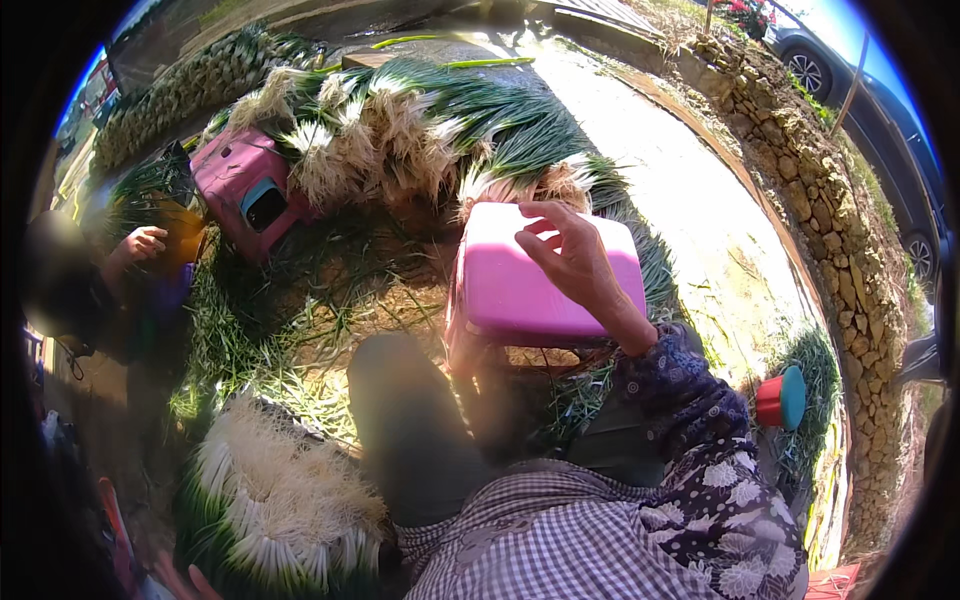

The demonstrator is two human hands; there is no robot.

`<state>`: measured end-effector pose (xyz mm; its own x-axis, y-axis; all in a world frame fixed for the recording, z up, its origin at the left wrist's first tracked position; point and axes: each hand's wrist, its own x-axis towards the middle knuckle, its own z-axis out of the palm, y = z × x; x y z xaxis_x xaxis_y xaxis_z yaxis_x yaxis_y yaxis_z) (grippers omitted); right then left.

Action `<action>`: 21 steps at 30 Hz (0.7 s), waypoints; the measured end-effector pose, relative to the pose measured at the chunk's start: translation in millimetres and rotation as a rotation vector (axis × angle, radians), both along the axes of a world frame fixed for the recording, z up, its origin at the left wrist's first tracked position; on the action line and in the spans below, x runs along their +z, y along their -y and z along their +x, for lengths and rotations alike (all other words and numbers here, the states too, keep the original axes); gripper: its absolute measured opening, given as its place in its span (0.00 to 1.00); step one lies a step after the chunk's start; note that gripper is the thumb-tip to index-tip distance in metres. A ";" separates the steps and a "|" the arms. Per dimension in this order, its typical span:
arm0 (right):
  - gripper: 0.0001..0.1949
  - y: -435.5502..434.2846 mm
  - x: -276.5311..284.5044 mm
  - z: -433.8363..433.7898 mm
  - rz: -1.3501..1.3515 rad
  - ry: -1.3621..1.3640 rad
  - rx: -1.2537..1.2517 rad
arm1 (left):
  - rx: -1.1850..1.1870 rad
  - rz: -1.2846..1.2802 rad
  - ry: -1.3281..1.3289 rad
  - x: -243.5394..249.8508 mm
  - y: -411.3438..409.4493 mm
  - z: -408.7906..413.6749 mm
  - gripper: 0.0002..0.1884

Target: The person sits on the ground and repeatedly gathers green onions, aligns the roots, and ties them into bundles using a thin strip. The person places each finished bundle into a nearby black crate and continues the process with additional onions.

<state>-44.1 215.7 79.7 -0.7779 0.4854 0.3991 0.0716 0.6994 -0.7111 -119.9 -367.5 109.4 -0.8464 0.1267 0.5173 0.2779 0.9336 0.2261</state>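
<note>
My right hand (pixel 566 247) hovers over or rests on the pink plastic stool (pixel 517 289) in front of me. Its fingers are bent, thumb and forefinger apart, and nothing shows between them. At the lower left rim, a few blurred fingers (pixel 191 581), seemingly of my left hand, show beside a big bundle of spring onions (pixel 292 495). Whether they grip it is hidden. The bundle's white stalks and pale roots face up, with green leaves below. Past the stool lie more spring onions (pixel 562 180), roots towards me.
A second pink stool (pixel 240 180) lies tipped beside heaped spring onions (pixel 390 127). Another person's hand (pixel 142 244) is at the left. Cut green leaves (pixel 247 337) litter the ground. A red tub with a green top (pixel 780 397) stands right, before a stone wall (pixel 840 262).
</note>
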 end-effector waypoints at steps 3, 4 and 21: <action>0.25 -66.7 -40.7 32.7 0.197 0.173 -0.193 | -0.183 -0.263 0.060 33.5 36.9 -50.5 0.22; 0.26 -78.3 -50.6 45.0 0.273 0.234 -0.192 | -0.225 -0.241 0.111 37.4 -0.2 -59.8 0.22; 0.24 -84.6 -106.0 72.0 0.450 0.440 -0.254 | -0.846 0.518 1.263 -195.5 -602.4 -215.8 0.35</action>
<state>27.8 300.3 -26.3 -0.7977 0.5354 0.2777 0.4889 0.8436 -0.2221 -335.7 234.9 -86.1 -0.5256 0.7995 -0.2908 0.0491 0.3698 0.9278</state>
